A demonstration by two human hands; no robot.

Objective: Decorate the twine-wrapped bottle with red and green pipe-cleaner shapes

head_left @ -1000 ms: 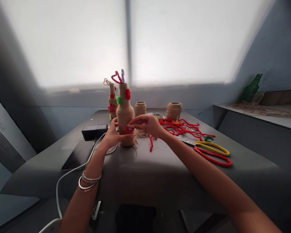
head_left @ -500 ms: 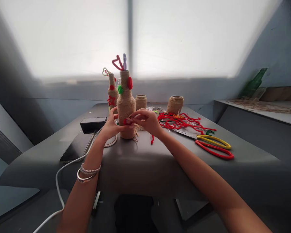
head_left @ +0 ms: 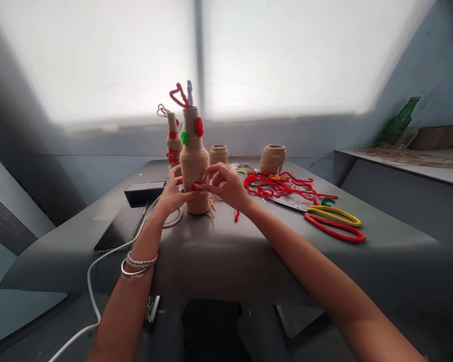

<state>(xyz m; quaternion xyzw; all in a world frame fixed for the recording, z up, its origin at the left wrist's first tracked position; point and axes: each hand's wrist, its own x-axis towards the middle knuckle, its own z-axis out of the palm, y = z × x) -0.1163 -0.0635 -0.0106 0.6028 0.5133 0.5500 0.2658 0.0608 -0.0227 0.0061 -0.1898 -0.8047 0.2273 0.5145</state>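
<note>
A twine-wrapped bottle stands upright near the table's front, with red and green fuzzy decorations on its neck and bent pipe cleaners in its mouth. My left hand is wrapped round its lower left side, thumb across the front. Low on the bottle's front is a small red fuzzy piece, partly covered by fingers. My right hand has its thumb and fingertips on that piece from the right. A second decorated twine bottle, bearing a red star, stands just behind.
Red pipe cleaners lie heaped right of the hands, beside scissors with yellow and red handles. Two twine-wrapped jars stand behind. At left are a black box, a phone and a white cable.
My right index finger has lifted and bent more, while the thumb stays at the red piece. My left hand keeps its hold on the bottle. The view has shifted slightly.
</note>
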